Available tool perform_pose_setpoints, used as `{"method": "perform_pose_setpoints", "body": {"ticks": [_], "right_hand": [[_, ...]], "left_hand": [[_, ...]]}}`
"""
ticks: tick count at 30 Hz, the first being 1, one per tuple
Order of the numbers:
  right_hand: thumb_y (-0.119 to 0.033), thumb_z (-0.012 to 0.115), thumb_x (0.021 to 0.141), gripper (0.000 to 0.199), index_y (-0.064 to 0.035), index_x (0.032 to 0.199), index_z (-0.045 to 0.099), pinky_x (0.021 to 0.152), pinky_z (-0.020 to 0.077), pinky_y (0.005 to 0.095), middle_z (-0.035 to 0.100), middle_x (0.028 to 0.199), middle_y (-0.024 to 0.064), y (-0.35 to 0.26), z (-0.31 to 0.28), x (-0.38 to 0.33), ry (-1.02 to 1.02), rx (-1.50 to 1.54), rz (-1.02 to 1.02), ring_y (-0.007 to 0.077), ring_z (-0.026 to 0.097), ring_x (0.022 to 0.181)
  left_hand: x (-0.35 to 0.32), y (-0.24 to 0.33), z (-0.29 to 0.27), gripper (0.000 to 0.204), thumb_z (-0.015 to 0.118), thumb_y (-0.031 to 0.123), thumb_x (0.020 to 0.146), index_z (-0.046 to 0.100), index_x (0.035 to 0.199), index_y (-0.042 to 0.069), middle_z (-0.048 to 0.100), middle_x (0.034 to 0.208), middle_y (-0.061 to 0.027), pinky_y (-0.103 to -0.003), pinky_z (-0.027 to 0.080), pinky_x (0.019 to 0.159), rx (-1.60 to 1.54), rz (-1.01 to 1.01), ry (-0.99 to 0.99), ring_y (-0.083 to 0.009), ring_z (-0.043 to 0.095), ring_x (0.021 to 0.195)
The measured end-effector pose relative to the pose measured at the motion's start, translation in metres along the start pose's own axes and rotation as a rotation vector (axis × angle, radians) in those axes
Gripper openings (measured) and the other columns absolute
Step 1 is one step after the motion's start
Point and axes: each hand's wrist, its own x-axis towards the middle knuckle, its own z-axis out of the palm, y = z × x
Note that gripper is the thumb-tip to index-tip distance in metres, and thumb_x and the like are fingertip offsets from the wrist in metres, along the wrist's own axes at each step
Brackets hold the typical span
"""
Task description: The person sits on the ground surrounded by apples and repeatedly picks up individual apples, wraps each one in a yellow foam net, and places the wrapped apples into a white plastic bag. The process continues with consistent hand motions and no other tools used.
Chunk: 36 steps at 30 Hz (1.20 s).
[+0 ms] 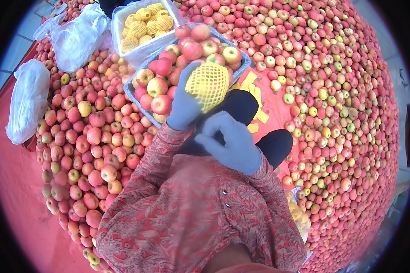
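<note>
My left hand (187, 103), in a blue-grey glove, grips an apple in a yellow foam net (208, 86). The net stretches round it and hides most of its skin. Directly beneath is a blue-lined crate (131, 93) heaped with bare red and yellow-green apples (157, 86). My right hand (234, 144), gloved alike, hovers over my lap, just right of and nearer than the wrapped apple. Its thumb and forefinger curl together into a ring, and I see nothing inside that ring.
Beyond the crate stands a white-lined box (136, 57) of yellow net-wrapped fruit (143, 22). Loose apples (323, 91) spread widely on both sides. Flat yellow foam nets (255, 98) lie on the red sheet (274, 103) by my knees. Clear plastic bags (79, 38) rest at far left.
</note>
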Motion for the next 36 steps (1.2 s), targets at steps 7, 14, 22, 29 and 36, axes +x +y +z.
{"method": "perform_pose_setpoints", "body": {"ticks": [7, 14, 22, 29, 36], "right_hand": [[-0.003, 0.059, 0.08, 0.059, 0.0018, 0.133, 0.034, 0.08, 0.0467, 0.0248, 0.054, 0.113, 0.0081, 0.076, -0.004, 0.028, 0.348, 1.023, 0.434, 0.0147, 0.055, 0.096], [-0.007, 0.072, 0.069, 0.07, -0.0022, 0.129, 0.036, 0.085, 0.0479, 0.0306, 0.051, 0.114, 0.0105, 0.073, 0.018, 0.047, 0.448, 0.563, 0.368, 0.0188, 0.055, 0.099], [-0.007, 0.056, 0.081, 0.043, 0.0012, 0.121, 0.042, 0.086, 0.0477, 0.033, 0.051, 0.117, 0.0141, 0.095, 0.025, 0.071, 0.321, 0.465, 0.231, 0.0215, 0.053, 0.106], [-0.007, 0.05, 0.088, 0.029, 0.0008, 0.116, 0.047, 0.081, 0.0481, 0.0299, 0.058, 0.106, 0.0121, 0.146, -0.051, 0.055, 0.57, 0.193, 0.461, 0.0186, 0.057, 0.098], [-0.023, 0.064, 0.081, 0.038, -0.0044, 0.112, 0.053, 0.074, 0.0477, 0.0283, 0.063, 0.09, 0.009, 0.314, -0.087, -0.072, 0.597, -0.138, 1.001, 0.0145, 0.059, 0.081]], "left_hand": [[0.012, 0.003, 0.005, 0.073, 0.067, -0.001, 0.073, 0.03, 0.136, 0.003, 0.034, 0.138, -0.0139, -0.038, 0.038, 0.101, 1.099, 0.55, -0.281, -0.0261, 0.039, 0.127], [-0.002, 0.023, -0.025, 0.105, 0.076, 0.004, 0.06, 0.012, 0.143, 0.0, 0.029, 0.142, -0.0154, -0.037, 0.031, 0.105, 0.42, -0.094, -0.161, -0.0241, 0.032, 0.131], [0.012, 0.025, -0.042, 0.09, 0.082, 0.006, 0.059, 0.033, 0.134, 0.003, 0.047, 0.126, -0.0112, -0.034, 0.043, 0.093, 0.697, 0.06, 0.03, -0.0194, 0.047, 0.116], [0.164, 0.071, -0.215, 0.077, 0.081, 0.02, 0.063, 0.04, 0.124, -0.001, 0.057, 0.107, -0.0125, -0.032, 0.05, 0.08, 1.085, 0.135, 0.314, -0.0198, 0.057, 0.096], [0.284, 0.048, -0.375, 0.102, 0.081, 0.048, 0.054, 0.035, 0.133, 0.001, 0.054, 0.119, -0.0249, -0.038, 0.043, 0.092, 1.877, -0.344, 0.354, -0.0337, 0.054, 0.11]]}}
